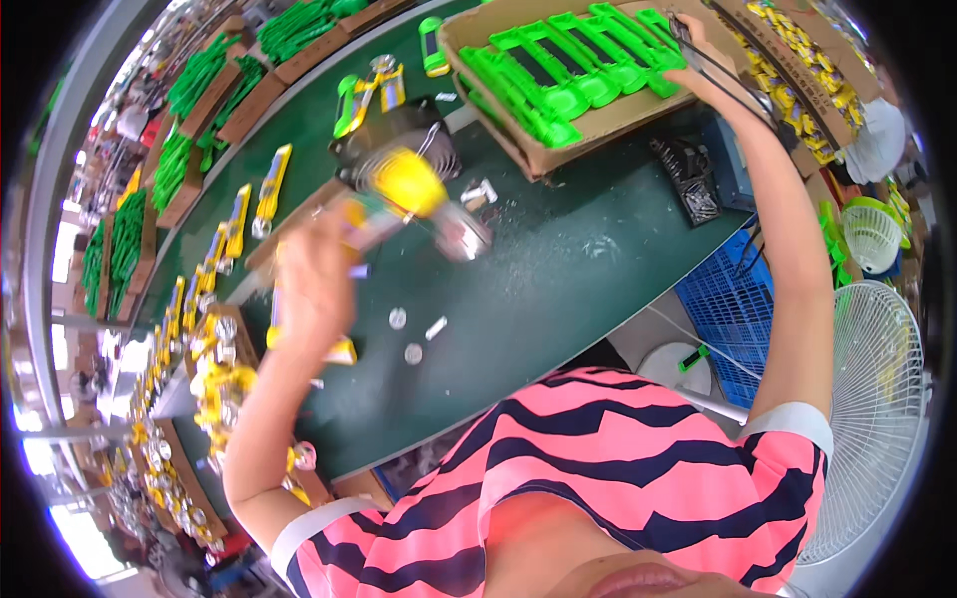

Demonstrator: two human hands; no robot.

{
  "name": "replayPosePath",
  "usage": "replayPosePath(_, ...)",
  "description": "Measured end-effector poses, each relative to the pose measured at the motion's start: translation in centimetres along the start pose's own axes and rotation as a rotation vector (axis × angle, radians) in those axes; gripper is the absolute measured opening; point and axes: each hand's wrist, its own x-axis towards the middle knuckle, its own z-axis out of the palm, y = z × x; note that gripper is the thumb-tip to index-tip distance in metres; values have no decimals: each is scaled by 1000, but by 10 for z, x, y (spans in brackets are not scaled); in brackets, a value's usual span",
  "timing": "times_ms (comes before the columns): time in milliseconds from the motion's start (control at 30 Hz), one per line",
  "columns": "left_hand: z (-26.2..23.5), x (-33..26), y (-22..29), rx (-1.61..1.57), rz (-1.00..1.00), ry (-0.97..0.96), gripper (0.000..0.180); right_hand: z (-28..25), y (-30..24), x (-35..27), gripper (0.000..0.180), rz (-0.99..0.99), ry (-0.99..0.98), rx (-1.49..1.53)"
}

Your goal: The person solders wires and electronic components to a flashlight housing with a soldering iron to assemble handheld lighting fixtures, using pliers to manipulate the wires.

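My left hand [317,284] is smeared by motion over the left side of the green table. Its fingers are closed around a blurred yellow-and-silver flashlight part [409,182], whose clear or shiny end points right. My right hand [706,68] reaches to the far right, at the edge of a cardboard box [533,162]. It grips a slim dark tool [681,30], and a black cord runs back along the forearm. Beside its thumb lie bright green plastic housings [598,85], lined up in the box, with black strips on several of them.
A black holder with a wire coil [436,154] stands behind the flashlight part. Small white discs [398,318] lie on the table [518,329]. Yellow flashlight parts [271,189] line the left. A black stand [686,184], blue crate [733,304] and fan [867,399] are right.
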Motion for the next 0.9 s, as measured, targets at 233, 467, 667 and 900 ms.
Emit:
replayPosePath(233, 60, -131, 118, -282, 149, -180, 54, -1, 19, -72, 56, -60, -141, 78)
replayPosePath(467, 36, -75, 128, -627, 51, -19, 28, -24, 353, -18, 45, 54, 149, -39)
replayPosePath(667, 50, -71, 149, -521, 54, -188, 9, -54, 18, -127, 32, 266, 353, 399)
replayPosePath(900, 77, -81, 148, -911, -5, -106, 9, -5, -112, -241, 31, 2, 191, 279)
